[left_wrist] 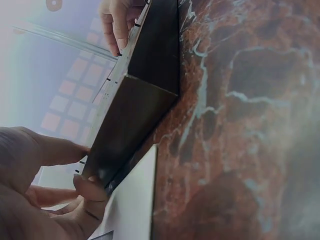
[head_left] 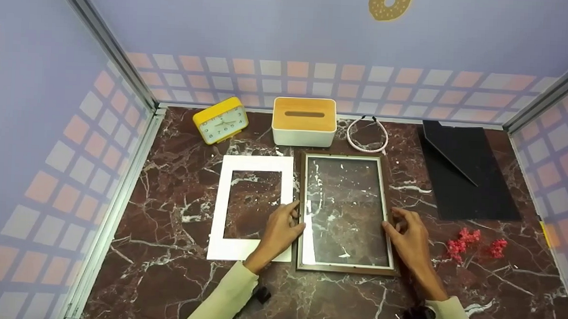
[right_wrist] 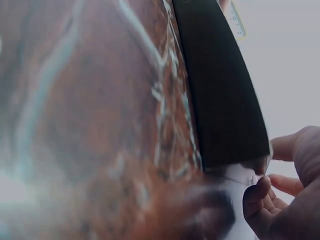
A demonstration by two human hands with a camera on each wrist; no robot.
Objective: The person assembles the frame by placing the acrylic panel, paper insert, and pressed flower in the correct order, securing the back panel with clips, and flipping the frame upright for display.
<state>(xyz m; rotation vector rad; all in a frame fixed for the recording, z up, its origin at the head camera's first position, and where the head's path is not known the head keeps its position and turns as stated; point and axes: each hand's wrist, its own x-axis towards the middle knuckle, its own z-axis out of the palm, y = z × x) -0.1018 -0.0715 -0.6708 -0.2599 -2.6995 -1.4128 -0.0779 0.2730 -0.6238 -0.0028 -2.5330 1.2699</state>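
Observation:
A brown picture frame [head_left: 346, 268] lies on the marble-patterned table, a clear pane [head_left: 346, 205] inside its pale inner edge. Small dark tabs show along its rim in the left wrist view. My left hand [head_left: 281, 229] grips the frame's left side, thumb at the rim and fingers curled beside it. On the opposite side my right hand [head_left: 411, 239] holds the frame in much the same way. A white mat board [head_left: 219, 204] with a rectangular opening lies flat just left of the frame, partly hidden by my left hand.
Behind stand a yellow clock [head_left: 222, 122], a tissue box [head_left: 304, 137] with a wooden lid, and a pale headband [head_left: 385, 140]. To the right lie a black backing board [head_left: 483, 197] with a raised flap and red decorative sprigs [head_left: 462, 244]. Patterned walls surround the table.

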